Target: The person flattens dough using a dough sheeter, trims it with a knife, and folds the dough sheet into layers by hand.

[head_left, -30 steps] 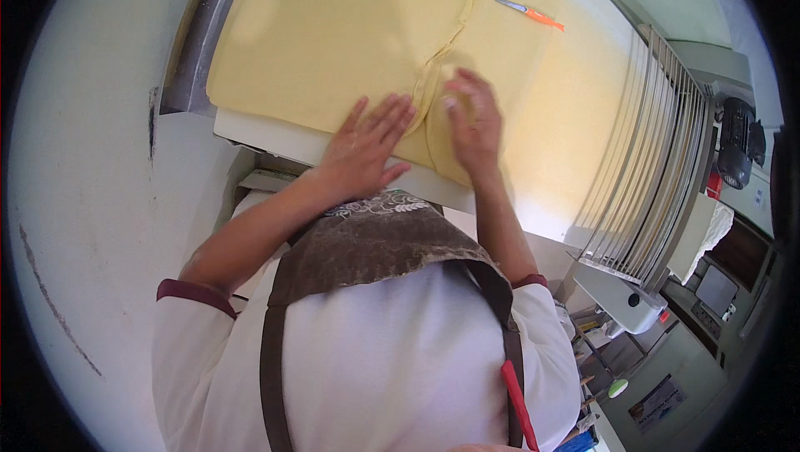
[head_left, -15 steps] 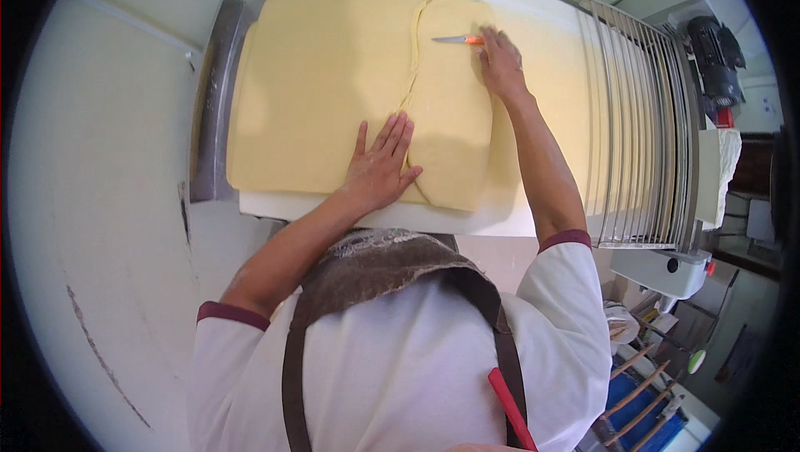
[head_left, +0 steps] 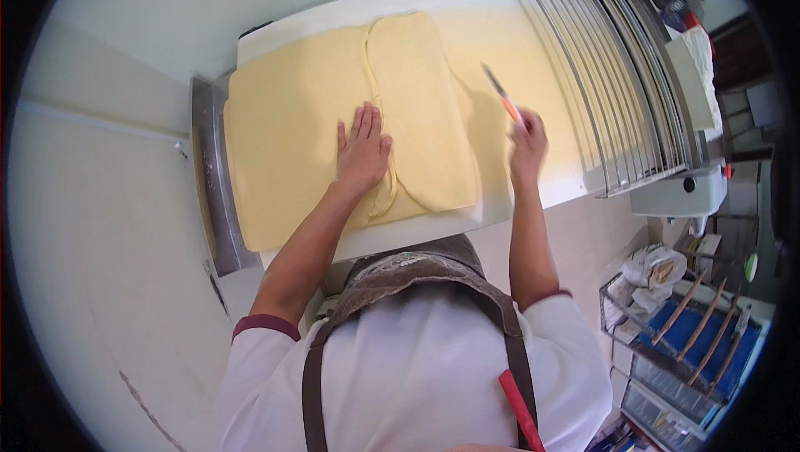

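A wide sheet of pale yellow dough (head_left: 287, 135) lies on the white belt of the machine, with a folded flap of dough (head_left: 425, 110) on its right part. The flap's left edge makes a seam running away from me. My left hand (head_left: 364, 152) rests flat on the dough at this seam, fingers spread. My right hand (head_left: 527, 142) is closed around the orange handle of a small knife (head_left: 497, 89), held up right of the flap, its blade pointing away and to the left. The hand looks slightly blurred.
A metal bar guard (head_left: 600, 77) slants across the belt's right end, beside a grey machine body (head_left: 679, 194). A metal edge plate (head_left: 215, 177) borders the left end. A wire rack with a blue tray (head_left: 700, 327) and wooden sticks stands at lower right.
My right hand has lifted the knife off the folded dough, drawing it toward me and to the right. The left hand stays flat by the seam. The whole view has turned somewhat.
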Available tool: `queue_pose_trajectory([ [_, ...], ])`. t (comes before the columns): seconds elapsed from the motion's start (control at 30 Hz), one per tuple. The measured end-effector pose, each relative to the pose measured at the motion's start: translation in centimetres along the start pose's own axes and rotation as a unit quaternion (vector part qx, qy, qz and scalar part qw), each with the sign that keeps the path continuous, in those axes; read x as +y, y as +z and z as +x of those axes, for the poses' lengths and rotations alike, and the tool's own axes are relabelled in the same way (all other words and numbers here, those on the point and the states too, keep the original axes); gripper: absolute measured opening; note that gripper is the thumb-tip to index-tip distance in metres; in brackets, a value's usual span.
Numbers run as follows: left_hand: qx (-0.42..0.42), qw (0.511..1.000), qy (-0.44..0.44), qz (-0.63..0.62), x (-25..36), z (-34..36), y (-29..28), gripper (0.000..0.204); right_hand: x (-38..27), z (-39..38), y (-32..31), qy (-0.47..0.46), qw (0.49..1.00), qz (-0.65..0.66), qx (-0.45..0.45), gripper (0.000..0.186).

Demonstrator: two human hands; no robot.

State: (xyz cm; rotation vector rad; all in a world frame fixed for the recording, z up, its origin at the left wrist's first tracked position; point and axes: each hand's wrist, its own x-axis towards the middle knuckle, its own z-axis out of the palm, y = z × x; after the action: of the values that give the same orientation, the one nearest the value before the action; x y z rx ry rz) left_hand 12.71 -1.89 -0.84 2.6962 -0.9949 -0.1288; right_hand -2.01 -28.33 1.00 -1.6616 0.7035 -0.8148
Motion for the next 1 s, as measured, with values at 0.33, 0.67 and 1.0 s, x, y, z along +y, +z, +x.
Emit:
queue_pose_trajectory([
  [0.33, -0.089, 0.990, -0.094, 0.063, 1.2, 6.4, -4.2, 0.033, 10.5, -17.3, -20.7, 0.145, 0.822, 0.365, 0.413, 0.017],
  [0.67, -0.096, 0.982, -0.155, 0.045, 1.3, 8.2, -3.6, 0.034, 24.4, 0.3, -25.4, 0.282, 0.799, 0.418, 0.329, 0.030],
  [1.0, -0.022, 0.975, -0.214, 0.047, -1.6, 9.9, -0.7, 0.047, 29.8, 10.9, -30.0, 0.269, 0.854, 0.367, 0.251, 0.034],
])
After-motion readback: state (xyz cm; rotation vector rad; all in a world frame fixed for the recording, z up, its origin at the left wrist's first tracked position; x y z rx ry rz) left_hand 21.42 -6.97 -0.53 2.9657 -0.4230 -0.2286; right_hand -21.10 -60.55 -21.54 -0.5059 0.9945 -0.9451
